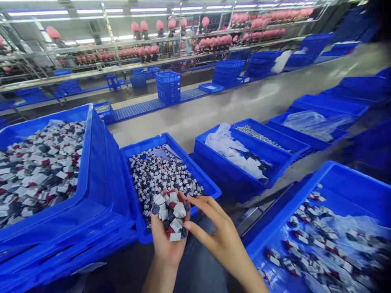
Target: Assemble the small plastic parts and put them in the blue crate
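My left hand (166, 246), palm up and cupped, holds a heap of small white, dark grey and red plastic pieces (169, 212). From the right, my right hand (218, 228) reaches to the edge of this heap. Its thumb and forefinger are apart, with nothing visible between them, and its fingertips are at or very near the left hand's fingers. Just beyond both hands, a blue bin (210, 189) contains many similar pieces. Whether any fingertip presses on a piece cannot be made out.
At left, stacked blue bins (100, 175) carry a full load of similar pieces. A blue tray (328, 179) at right contains assembled-looking parts and clear plastic. Ahead stand a bin with white bags (224, 148), a blue crate (168, 87) and racks with pink rounded items (215, 40).
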Action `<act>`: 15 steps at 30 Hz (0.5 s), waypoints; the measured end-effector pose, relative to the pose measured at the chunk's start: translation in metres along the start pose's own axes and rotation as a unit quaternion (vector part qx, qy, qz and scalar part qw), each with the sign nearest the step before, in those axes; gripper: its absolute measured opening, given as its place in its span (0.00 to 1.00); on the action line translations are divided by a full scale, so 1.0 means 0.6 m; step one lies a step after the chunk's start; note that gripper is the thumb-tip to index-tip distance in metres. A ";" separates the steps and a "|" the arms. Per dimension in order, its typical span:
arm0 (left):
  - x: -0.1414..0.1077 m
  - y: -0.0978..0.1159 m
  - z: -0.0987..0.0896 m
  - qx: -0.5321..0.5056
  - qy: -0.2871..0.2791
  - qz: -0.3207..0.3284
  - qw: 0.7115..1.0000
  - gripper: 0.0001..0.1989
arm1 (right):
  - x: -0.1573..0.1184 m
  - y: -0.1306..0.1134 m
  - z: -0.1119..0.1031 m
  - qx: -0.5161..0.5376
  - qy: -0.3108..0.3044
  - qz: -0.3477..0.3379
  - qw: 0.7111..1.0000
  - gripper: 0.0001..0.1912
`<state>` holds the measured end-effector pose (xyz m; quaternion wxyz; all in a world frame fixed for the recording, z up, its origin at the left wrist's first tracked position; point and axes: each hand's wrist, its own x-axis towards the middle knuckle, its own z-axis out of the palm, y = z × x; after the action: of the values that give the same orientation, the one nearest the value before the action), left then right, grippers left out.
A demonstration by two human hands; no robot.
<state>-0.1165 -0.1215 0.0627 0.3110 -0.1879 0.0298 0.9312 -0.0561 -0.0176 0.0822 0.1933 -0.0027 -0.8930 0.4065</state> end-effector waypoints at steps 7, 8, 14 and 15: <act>0.015 0.021 -0.004 0.001 0.039 0.051 0.998 0.16 | 0.027 -0.015 0.057 0.081 0.051 0.042 0.995 0.05; 0.014 0.023 -0.005 0.000 0.035 0.048 0.998 0.16 | 0.030 -0.015 0.061 0.103 0.059 0.053 0.992 0.05; 0.009 0.031 -0.010 -0.001 -0.011 0.023 1.000 0.16 | 0.037 -0.014 0.067 0.422 0.100 0.230 0.871 0.10; 0.009 0.033 -0.012 -0.004 -0.027 0.012 1.000 0.17 | 0.037 -0.015 0.066 0.498 0.107 0.251 0.823 0.11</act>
<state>-0.1296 -0.1354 0.0529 0.2993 -0.1639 0.0199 0.9398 -0.0891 -0.0484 0.0729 0.1545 -0.1734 -0.5109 0.8276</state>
